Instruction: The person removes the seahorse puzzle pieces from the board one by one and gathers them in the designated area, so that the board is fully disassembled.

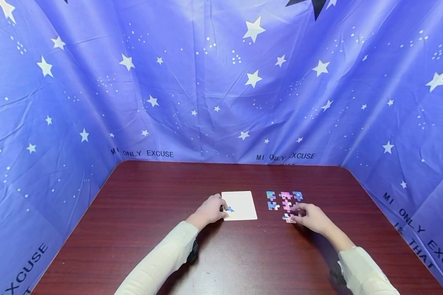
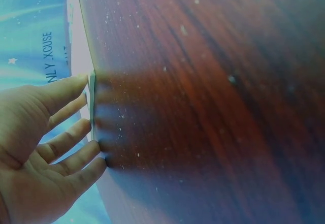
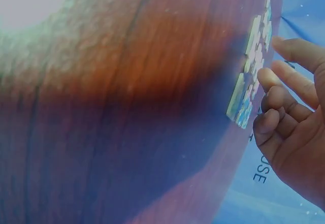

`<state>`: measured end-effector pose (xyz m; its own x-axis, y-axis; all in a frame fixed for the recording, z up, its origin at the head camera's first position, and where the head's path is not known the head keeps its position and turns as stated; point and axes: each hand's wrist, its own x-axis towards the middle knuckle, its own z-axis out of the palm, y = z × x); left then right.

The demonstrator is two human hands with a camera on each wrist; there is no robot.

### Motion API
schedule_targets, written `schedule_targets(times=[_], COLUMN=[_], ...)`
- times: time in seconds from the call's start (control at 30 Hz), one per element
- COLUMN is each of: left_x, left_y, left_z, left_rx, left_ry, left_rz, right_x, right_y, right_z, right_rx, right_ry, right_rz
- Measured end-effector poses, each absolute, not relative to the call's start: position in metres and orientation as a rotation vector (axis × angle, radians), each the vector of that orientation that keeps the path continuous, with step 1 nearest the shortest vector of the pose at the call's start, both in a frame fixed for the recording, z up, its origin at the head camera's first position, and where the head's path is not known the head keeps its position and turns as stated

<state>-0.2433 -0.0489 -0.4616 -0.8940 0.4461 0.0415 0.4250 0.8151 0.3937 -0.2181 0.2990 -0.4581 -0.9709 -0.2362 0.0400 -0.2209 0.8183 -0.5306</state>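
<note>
A white square board [image 1: 243,205] lies flat near the middle of the table. My left hand [image 1: 211,209] rests at its left side, fingertips spread along the edge in the left wrist view. A blue jigsaw piece [image 1: 230,209] sits on the board's lower left corner, between the thumb and fingers. To the right of the board lie several pink and blue jigsaw pieces [image 1: 286,196], spaced slightly apart. My right hand [image 1: 311,218] hovers at their right side, fingers loosely bent. Its thumb is close by the nearest piece [image 1: 289,218], and it partly covers another at the right.
The dark red wooden table [image 1: 151,196] has rounded far corners. A blue-purple cloth [image 1: 206,102] with white stars hangs along its back and both sides. Cream sleeves [image 1: 158,258] cover both forearms.
</note>
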Motion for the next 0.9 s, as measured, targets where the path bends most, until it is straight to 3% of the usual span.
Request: schedule_targets(times=[0.9], left_x=[-0.244], left_y=[-0.048], left_z=[-0.464], left_rx=[0.709], left_ry=[2.948], left_rz=[0.635], right_x=[-0.228], right_y=[0.257], right_z=[-0.455], right_rx=[-0.475], right_ry=[2.839], right_rz=[-1.116])
